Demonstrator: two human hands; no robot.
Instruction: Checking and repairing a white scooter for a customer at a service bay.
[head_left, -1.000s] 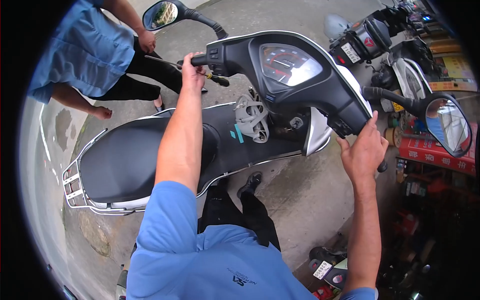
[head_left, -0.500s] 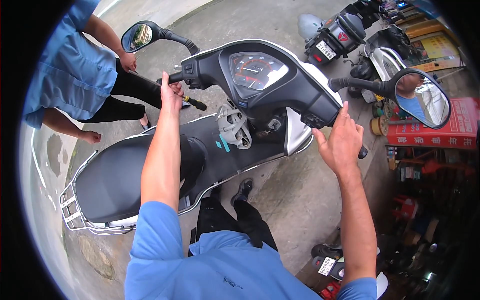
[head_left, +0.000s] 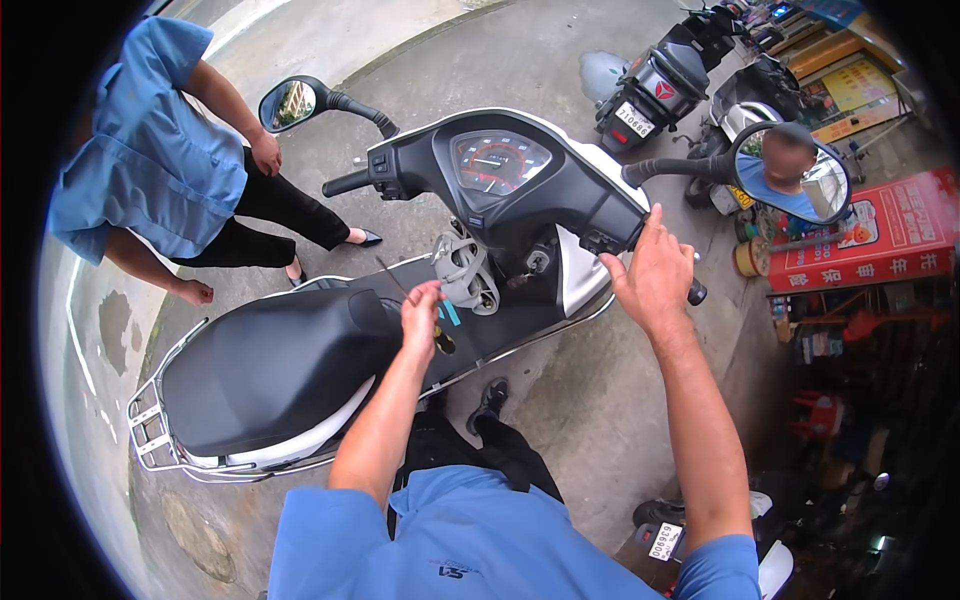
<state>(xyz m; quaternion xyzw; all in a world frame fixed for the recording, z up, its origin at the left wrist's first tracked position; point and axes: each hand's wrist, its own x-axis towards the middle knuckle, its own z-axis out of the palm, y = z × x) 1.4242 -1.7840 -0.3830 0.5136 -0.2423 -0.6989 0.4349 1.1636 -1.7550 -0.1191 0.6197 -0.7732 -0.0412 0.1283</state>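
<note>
My left hand is closed around a screwdriver with a black and yellow handle, over the scooter's footboard. Its thin shaft points up and away to the left. My right hand grips the right handlebar, its thumb apart along the inner side. The scooter stands across in front of me, with a black seat and white trim. Ahead of my hands is its dashboard gauge. Grey straps or a cloth bundle hang below the dashboard. The left handlebar grip is free.
A person in a blue shirt stands beyond the scooter at left, both hands lowered. A mirror sticks out at left, another at right. Parked scooters stand far right, near a red sign-covered box and shelves.
My left hand has left the left handlebar and come back toward me over the footboard, bringing the screwdriver. My right hand stays on the right handlebar. The view has shifted slightly.
</note>
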